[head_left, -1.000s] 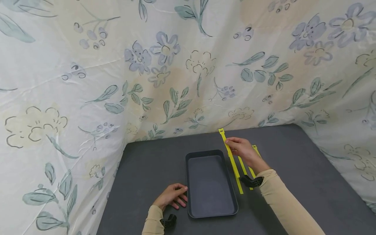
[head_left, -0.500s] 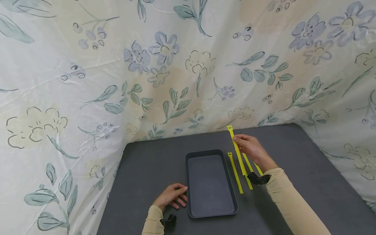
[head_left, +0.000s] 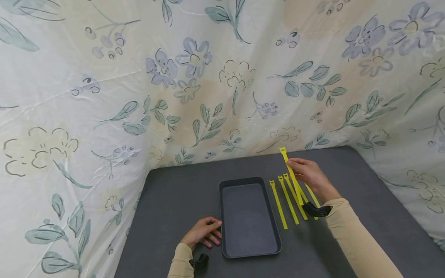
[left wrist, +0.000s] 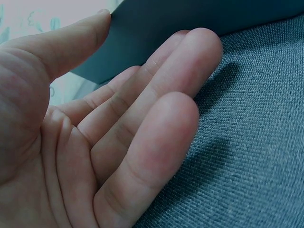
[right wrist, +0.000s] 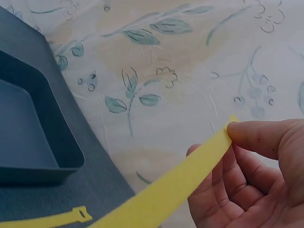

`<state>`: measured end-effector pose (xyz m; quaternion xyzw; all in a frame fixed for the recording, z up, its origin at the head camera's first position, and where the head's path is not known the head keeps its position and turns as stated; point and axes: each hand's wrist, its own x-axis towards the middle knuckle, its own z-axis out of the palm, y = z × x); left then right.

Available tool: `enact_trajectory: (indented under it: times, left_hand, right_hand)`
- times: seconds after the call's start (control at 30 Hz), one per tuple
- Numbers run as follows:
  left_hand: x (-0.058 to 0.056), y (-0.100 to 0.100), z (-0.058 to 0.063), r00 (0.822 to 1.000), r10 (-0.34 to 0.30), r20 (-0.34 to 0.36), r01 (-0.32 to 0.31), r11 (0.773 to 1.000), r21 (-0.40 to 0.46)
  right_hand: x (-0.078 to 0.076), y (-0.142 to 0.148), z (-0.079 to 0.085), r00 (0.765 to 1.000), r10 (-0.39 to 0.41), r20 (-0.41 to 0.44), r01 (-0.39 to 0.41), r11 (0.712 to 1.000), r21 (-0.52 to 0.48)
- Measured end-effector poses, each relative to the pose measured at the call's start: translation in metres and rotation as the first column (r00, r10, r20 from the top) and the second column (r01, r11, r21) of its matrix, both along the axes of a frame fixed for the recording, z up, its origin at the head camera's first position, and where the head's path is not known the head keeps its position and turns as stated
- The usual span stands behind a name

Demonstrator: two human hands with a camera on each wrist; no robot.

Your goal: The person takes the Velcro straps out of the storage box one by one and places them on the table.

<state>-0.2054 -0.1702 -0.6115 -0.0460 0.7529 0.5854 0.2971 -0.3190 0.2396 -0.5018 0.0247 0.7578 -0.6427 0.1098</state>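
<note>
In the head view my right hand [head_left: 310, 175] pinches a yellow hook-and-loop cable tie [head_left: 291, 172] near its slotted head, above the table. The right wrist view shows the thumb pressing the tie [right wrist: 175, 183] against the fingers, its length slanting down to the lower left. Several matching cable ties [head_left: 278, 205] lie side by side below, some partly covered by the held one and the wrist. My left hand [head_left: 203, 231] rests by the left side of a dark rectangular tray [head_left: 248, 222], fingers loosely extended. Up close, its thumb tip meets the tray's edge [left wrist: 142, 35].
The dark grey table [head_left: 180, 193] ends at a flower-printed cloth [head_left: 236, 96] hanging behind and at both sides. A black wrist-worn device [head_left: 317, 210] sits at the right wrist, with another [head_left: 199, 262] at the left.
My right hand has moved rightward with the pinched cable tie, over the row, uncovering more ties on the table. The left hand and the tray have stayed put.
</note>
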Motion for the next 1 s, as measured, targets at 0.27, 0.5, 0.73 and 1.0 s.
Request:
enact_trajectory:
  times: [0.27, 0.5, 0.73, 1.0]
  left_hand:
    - [0.0, 0.0, 0.001, 1.0, 0.001, 0.001, -0.001, 1.0, -0.001]
    - [0.0, 0.0, 0.001, 1.0, 0.003, 0.01, -0.003, 1.0, -0.007]
    - [-0.001, 0.0, 0.002, 1.0, 0.005, 0.009, -0.005, 1.0, 0.0]
    - [0.001, 0.001, 0.002, 1.0, -0.004, 0.001, 0.004, 1.0, 0.004]
  right_hand:
    - [0.0, 0.019, -0.006, 1.0, -0.016, 0.0, 0.016, 0.999, 0.044]
    - [0.002, 0.036, -0.013, 0.999, -0.039, 0.003, 0.039, 0.996, 0.083]
    - [-0.017, 0.063, -0.048, 0.998, -0.061, 0.011, 0.06, 0.992, 0.115]
    - [-0.017, 0.089, -0.074, 0.995, -0.087, 0.049, 0.077, 0.979, 0.186]
